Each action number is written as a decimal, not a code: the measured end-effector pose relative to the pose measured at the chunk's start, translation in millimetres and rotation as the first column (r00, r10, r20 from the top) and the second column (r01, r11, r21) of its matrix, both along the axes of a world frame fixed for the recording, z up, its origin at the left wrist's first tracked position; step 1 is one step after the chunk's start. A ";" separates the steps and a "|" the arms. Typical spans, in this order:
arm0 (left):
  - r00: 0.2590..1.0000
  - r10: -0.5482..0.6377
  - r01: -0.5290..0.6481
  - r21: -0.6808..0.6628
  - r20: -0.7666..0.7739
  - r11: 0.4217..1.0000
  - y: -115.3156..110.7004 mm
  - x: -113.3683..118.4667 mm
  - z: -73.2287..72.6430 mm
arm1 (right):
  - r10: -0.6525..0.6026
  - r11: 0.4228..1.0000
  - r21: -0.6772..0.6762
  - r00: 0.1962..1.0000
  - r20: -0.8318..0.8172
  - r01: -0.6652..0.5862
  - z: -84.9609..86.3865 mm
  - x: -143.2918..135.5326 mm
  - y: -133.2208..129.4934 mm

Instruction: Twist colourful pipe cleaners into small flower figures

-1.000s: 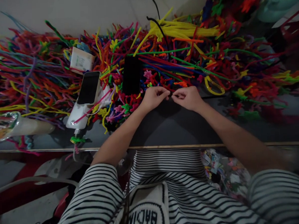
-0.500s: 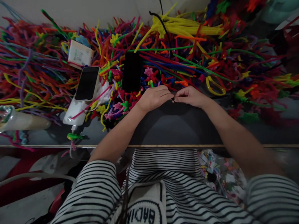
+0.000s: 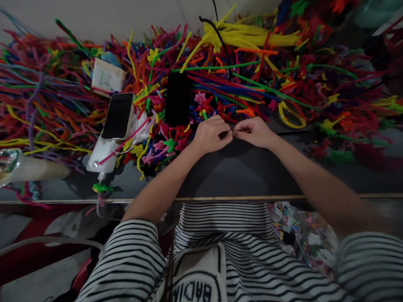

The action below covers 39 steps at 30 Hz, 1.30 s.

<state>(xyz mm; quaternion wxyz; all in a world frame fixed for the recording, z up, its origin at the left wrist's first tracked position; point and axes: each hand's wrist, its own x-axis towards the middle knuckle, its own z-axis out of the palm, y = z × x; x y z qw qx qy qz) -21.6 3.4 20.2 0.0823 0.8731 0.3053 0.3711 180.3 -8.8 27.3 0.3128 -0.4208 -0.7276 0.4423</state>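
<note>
My left hand is closed, its fingers curled round a small dark piece that looks like a black pipe cleaner. Close against it, fingertip to fingertip, my right hand pinches at the end of the same piece. Most of the piece is hidden by the fingers. Both hands are just above the dark tabletop. Beyond them lie small twisted pipe-cleaner flowers in pink, red and blue. Yellow-handled scissors rest to the right of my right hand.
Heaps of coloured pipe cleaners run along the back, with a yellow bundle on top. A black phone, a white-edged phone, a cabled white power bank, a small box and a plastic cup are among them.
My left hand has turned and curled more, so more of the dark piece shows in it. My right hand stays pinched beside it. The view has shifted slightly.
</note>
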 end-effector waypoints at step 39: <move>0.730 0.168 0.505 -0.688 0.663 0.522 12.8 12.1 -23.2 | -0.186 0.976 -0.155 0.953 -0.241 0.151 -2.5 -8.7 -2.6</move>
